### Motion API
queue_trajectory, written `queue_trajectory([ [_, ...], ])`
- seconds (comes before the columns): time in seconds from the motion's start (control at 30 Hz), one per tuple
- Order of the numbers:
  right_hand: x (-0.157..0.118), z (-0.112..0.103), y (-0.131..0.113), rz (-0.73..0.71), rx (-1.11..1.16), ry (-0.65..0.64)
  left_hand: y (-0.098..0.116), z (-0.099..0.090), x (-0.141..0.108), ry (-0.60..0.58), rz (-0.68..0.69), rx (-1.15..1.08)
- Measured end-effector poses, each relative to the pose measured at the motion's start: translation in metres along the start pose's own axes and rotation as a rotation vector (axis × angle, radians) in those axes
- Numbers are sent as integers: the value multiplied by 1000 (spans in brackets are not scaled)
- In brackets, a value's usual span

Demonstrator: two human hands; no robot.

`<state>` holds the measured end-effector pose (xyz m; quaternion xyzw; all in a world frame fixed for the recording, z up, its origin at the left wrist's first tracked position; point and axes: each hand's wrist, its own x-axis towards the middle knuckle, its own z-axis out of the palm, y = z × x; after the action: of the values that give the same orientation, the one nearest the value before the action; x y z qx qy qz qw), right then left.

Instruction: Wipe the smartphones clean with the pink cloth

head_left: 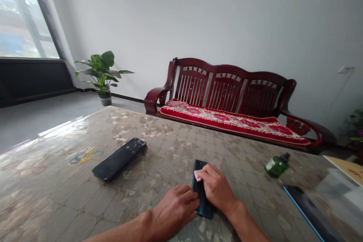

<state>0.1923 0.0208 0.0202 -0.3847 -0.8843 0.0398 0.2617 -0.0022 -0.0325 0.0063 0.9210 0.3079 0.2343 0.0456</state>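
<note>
A dark blue smartphone point(204, 207) lies face down on the patterned tabletop, its camera end pointing away from me. My right hand point(217, 189) pinches a small pale pink cloth point(197, 176) and presses it on the upper part of the phone's back. Curled fingers of my left hand point(177, 204) grip the phone's lower left edge; the thumb is hidden. To the left, what looks like a short stack of dark phones point(120, 160) lies at a slant, with pale smudges on the far end.
Coloured rubber bands point(85, 155) lie at the left. On the right stand a green bottle point(277, 165) with a black top, a dark blue-edged device point(309, 211) and clear plastic point(337, 185). A wooden bench point(227, 90) and potted plant point(104, 72) are beyond the table point(159, 151).
</note>
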Motion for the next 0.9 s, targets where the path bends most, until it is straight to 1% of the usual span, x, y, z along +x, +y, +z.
queue_trajectory([
  [0.03, 2, 1, 2, 25, -15, 22, 0, -1, 0, 2, 3, -3],
  [0.1, 4, 2, 3, 42, -10, 21, 0, -2, 0, -18, 1, 5],
  [0.23, -4, -3, -5, -33, 67, -71, 0, -5, 1, -75, -9, 15],
  [0.3, -9, -5, -8, -55, 78, -89, 0, -5, 1, -84, -13, 8],
  [0.37, -10, -4, -7, -36, 57, -64, 0, -6, 2, -90, -20, 5],
  [0.47, -5, 0, 2, 61, -17, 23, 1, -8, 2, -85, -24, 3],
  [0.53, -2, 1, 7, 102, -42, 58, 1, -9, 2, -75, -18, 0],
  [0.6, -2, 1, 7, 83, -18, 40, 1, -10, 2, -69, -11, 0],
  [0.77, -13, -6, -6, -63, 72, -56, 0, -8, 3, -37, -6, 3],
  [0.83, -15, -7, -6, -74, 72, -65, 1, -9, 3, -43, -8, 2],
  [0.9, -13, -6, 1, -36, 38, -22, 1, -10, 3, -49, -8, -8],
])
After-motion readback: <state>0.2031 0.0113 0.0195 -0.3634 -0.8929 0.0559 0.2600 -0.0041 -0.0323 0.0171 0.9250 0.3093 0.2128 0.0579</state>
